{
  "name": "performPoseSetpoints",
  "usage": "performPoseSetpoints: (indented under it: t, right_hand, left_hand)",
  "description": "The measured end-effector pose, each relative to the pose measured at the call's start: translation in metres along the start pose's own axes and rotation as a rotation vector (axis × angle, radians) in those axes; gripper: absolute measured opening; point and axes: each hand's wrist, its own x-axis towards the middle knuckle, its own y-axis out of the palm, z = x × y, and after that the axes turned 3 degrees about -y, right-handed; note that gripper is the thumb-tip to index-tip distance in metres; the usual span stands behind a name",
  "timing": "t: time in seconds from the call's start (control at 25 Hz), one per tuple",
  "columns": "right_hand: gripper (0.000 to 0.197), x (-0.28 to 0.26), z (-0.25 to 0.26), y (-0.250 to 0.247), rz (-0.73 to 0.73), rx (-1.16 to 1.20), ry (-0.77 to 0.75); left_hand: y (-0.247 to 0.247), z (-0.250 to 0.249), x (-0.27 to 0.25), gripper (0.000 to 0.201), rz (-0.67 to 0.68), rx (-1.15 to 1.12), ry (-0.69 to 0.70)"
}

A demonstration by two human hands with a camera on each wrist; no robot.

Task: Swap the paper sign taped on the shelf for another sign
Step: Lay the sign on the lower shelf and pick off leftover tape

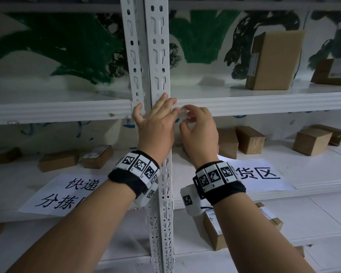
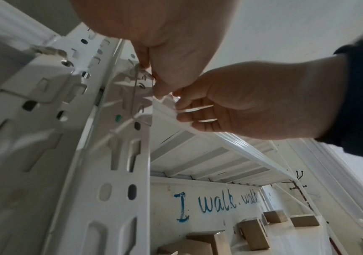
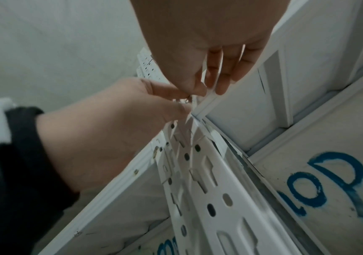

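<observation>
Two white paper signs with black characters lie flat on the lower shelf, one on the left [image 1: 63, 192] and one on the right [image 1: 260, 176]. Both hands are raised to where the white upright [image 1: 158, 56] meets the shelf beam [image 1: 264, 104]. My left hand [image 1: 156, 109] rests with straight fingers on the upright and beam end, thumb spread to the left. Just to its right, my right hand [image 1: 185, 115] pinches a strip of clear tape [image 1: 182, 113]. The left wrist view shows the tape [image 2: 139, 89] stuck across the upright, running to the right fingers [image 2: 185, 103].
Cardboard boxes stand on the upper shelf at right [image 1: 274, 60] and along the back of the lower shelf [image 1: 250, 139]. More boxes sit on the shelf below [image 1: 215, 229]. The wall behind is painted green, black and blue.
</observation>
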Motion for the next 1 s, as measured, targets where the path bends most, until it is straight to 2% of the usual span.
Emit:
performPoseSetpoints:
  t: [0.16,0.28,0.36,0.48,0.6,0.76,0.88,0.92,1.0]
  right_hand:
    - [0.04,-0.002,-0.011,0.005,-0.014,-0.069,-0.122]
    - [0.055,-0.008,-0.015,0.014,-0.013,-0.047,-0.154]
    - [0.054,-0.006,-0.017,0.01,0.014,-0.047,-0.179]
    - [0.043,0.008,-0.017,-0.003,0.105,0.004,-0.096]
    - [0.045,0.01,-0.01,-0.009,0.134,0.133,0.009]
    - [0.048,0.005,-0.009,-0.011,0.171,0.149,-0.002]
    - [0.047,0.008,-0.008,-0.015,0.191,0.18,0.005]
    - [0.046,0.008,-0.008,-0.015,0.192,0.187,0.01]
    - [0.043,0.007,-0.006,-0.012,0.186,0.182,0.019]
  left_hand:
    - [0.006,-0.002,0.001,0.018,-0.106,-0.027,-0.014]
    - [0.009,-0.005,0.004,0.017,-0.153,-0.06,-0.036]
    - [0.012,-0.002,0.005,0.015,-0.169,-0.07,-0.02]
    - [0.013,0.005,0.007,0.012,-0.197,-0.079,0.018]
    - [0.014,0.005,0.008,0.015,-0.2,-0.035,0.01]
    - [0.011,-0.001,0.014,0.014,-0.166,0.045,0.006]
    - [0.003,0.001,-0.003,0.01,0.005,0.029,0.052]
    - [0.001,0.003,-0.013,0.007,0.039,-0.011,0.067]
    - [0.002,0.012,-0.032,0.004,0.005,-0.179,0.075]
